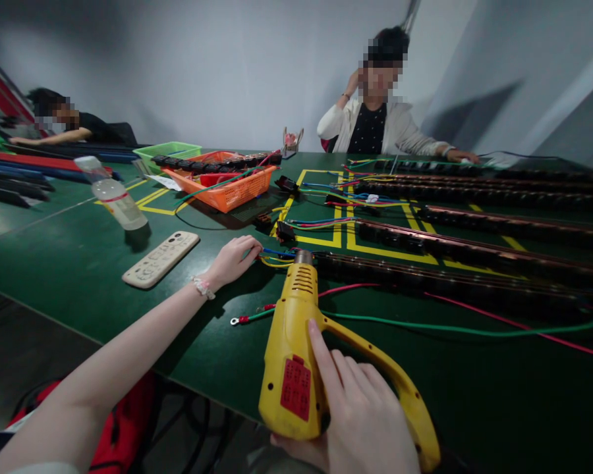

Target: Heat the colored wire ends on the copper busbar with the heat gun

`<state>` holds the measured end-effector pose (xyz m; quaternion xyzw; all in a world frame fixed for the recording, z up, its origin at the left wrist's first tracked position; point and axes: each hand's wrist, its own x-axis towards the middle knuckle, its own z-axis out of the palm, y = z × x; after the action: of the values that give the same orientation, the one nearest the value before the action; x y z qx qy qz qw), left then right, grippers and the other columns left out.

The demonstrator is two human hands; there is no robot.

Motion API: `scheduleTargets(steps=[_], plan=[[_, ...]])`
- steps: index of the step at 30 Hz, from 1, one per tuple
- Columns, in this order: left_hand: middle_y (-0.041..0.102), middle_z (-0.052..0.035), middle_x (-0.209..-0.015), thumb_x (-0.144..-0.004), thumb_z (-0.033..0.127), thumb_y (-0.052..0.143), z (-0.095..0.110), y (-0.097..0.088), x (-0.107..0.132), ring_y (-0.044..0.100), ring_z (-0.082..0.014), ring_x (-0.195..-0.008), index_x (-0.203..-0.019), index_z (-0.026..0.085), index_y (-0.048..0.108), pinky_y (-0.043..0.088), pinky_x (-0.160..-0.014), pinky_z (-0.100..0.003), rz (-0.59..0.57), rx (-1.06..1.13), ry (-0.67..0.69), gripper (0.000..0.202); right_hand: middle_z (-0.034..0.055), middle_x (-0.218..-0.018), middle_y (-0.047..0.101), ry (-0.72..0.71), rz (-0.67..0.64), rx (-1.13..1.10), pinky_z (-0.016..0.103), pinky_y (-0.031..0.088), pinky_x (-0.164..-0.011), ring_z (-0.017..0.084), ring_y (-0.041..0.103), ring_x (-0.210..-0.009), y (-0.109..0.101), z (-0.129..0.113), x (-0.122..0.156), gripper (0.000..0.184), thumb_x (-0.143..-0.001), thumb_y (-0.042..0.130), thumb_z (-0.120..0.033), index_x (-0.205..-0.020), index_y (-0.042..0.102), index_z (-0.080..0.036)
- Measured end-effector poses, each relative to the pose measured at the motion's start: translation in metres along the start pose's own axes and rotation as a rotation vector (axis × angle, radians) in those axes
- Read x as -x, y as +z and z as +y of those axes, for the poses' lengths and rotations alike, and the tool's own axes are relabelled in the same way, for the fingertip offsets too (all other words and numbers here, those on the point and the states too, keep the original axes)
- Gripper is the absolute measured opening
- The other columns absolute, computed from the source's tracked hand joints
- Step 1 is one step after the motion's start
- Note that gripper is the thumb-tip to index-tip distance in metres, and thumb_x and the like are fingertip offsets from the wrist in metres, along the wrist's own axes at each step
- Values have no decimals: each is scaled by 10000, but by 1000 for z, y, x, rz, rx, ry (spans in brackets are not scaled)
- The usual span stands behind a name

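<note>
My right hand [356, 408] is wrapped round the handle of a yellow heat gun [296, 329], with the index finger laid along its body. The gun's metal nozzle points away from me at a bundle of coloured wires [277, 255] at the end of a long black power strip [425, 273]. My left hand [232, 259] reaches across the green table [79, 263] and pinches those wires at their near end, fingers curled. A green wire [425, 326] and a red wire [499, 319] with ring terminals lie in front of the gun.
A beige remote control [161, 259] and a tipped clear bottle [112, 194] lie to the left. An orange basket [232, 187] and a green basket [168, 150] stand further back. Several long power strips [499, 197] fill the right. One person sits opposite, another rests at far left.
</note>
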<state>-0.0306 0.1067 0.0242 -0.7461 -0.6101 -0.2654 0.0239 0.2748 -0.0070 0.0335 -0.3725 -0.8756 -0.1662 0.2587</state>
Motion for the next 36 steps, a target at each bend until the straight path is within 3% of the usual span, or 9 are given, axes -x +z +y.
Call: scheduleTargets(steps=[8, 16, 23, 30, 36], plan=[[588, -35, -869, -931, 358, 337, 0, 1, 0, 519, -82, -819, -873, 139, 570, 391, -783, -208, 4, 46, 7, 325, 57, -790, 512, 8, 6, 38, 293, 356, -670, 109, 451, -691, 1, -17, -5, 1110, -662, 310, -850, -1413, 278, -34], [584, -32, -871, -932, 374, 329, -2, 4, 0, 516, -71, -811, -872, 135, 556, 393, -765, -187, 6, 78, 12, 335, 37, -769, 451, 40, -20, -43, 306, 373, -654, 113, 442, -663, 9, -43, -16, 1212, -567, 424, -868, -1422, 249, -27], [591, -44, -876, -928, 390, 325, -1, 4, 0, 501, -77, -794, -857, 127, 559, 391, -746, -193, -7, 76, -16, 359, 40, -792, 453, 19, -85, -84, 316, 365, -660, 135, 462, -687, 17, -57, -24, 982, -637, 541, -631, -1428, 286, -108], [597, -40, -881, -935, 391, 310, 1, 0, 0, 506, -84, -811, -872, 140, 577, 378, -776, -212, -14, 16, 8, 372, 32, -780, 447, 16, -64, -105, 307, 363, -663, 116, 463, -680, 16, -55, -25, 1055, -639, 420, -803, -1419, 309, -102], [598, -34, -886, -941, 368, 312, 0, -3, 1, 521, -87, -842, -890, 143, 578, 369, -805, -223, -25, -13, 42, 352, 39, -794, 485, 2, -36, -94, 284, 370, -674, 95, 463, -684, 13, -39, -20, 1171, -610, 314, -895, -1433, 259, -64]])
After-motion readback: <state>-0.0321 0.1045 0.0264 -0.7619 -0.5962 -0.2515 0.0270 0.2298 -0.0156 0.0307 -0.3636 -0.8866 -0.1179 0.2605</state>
